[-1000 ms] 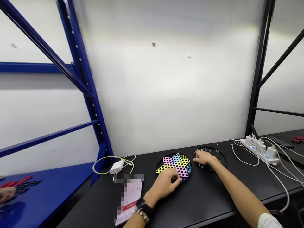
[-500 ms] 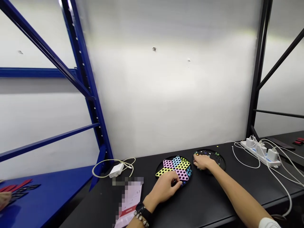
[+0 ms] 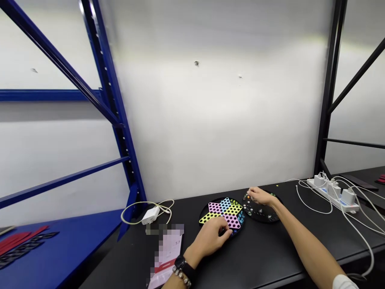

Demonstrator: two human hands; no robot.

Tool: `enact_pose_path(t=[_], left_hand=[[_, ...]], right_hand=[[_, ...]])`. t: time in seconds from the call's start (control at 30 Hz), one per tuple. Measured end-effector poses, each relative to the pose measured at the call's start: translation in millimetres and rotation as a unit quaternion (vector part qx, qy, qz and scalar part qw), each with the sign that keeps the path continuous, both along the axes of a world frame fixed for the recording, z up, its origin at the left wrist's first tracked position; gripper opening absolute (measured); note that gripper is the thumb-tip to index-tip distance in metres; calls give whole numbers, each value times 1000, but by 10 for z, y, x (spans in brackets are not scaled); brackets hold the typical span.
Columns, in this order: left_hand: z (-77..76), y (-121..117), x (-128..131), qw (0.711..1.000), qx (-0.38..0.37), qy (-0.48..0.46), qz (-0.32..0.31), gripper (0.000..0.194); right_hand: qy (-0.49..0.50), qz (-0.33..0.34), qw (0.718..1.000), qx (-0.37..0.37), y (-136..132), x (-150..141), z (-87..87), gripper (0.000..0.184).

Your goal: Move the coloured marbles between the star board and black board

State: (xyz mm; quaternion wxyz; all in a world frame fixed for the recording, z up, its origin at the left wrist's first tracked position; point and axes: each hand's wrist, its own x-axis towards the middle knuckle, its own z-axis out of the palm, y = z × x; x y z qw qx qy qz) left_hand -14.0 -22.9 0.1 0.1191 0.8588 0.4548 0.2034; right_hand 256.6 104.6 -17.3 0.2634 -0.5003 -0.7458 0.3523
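The left hand [image 3: 210,237] is at the star board's [image 3: 214,207] seven o'clock, fingers curled; I cannot tell whether they grip anything. At the board's three o'clock, a black tray [image 3: 255,217] holds marbles [image 3: 260,210]; the right hand [image 3: 261,196] covers its eleven o'clock side, fingertips unclear.

The left hand [image 3: 211,236] curls while the right hand [image 3: 260,196] reaches farther.

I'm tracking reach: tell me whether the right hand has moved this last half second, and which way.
Yes: against the power strip, the right hand has shifted up the view; whether raised or farther off, I can't tell.
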Motion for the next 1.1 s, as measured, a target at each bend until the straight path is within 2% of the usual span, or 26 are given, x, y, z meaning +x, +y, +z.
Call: enact_pose_path(t=[0.07,0.13,0.33,0.53,0.6,0.7,0.8,0.9,1.0,1.1], left_hand=[[-4,4,-1,1000,2,1,2,20],[2,2,2,1000,2,-1,1,20],[24,-12,5,1000,-1,2,0,20],[23,-13,1,1000,-1,0,2,19],[29,-16,3,1000,-1,0,3,19],[33,-18,6,1000,-4,1,4,19],[29,-15,7,1000,-6,2,4,19],[25,-12,9,1000,-7,2,6,19],[26,-11,10,1000,-7,4,7,19],[23,-6,7,1000,-3,4,5,19]], right_hand=[[123,-3,991,-55,8,109,7,26],[174,-3,981,-91,18,188,-18,29],[167,-55,977,-122,76,283,-140,30],[228,-39,961,-151,80,366,-115,26],[207,-57,967,-135,100,390,-132,26],[86,-118,987,-65,138,408,-182,29],[-21,-153,988,9,155,412,-219,28],[-64,-154,986,27,148,398,-226,21],[-35,-142,989,19,131,359,-188,19],[104,-106,988,-50,107,322,-98,19]])
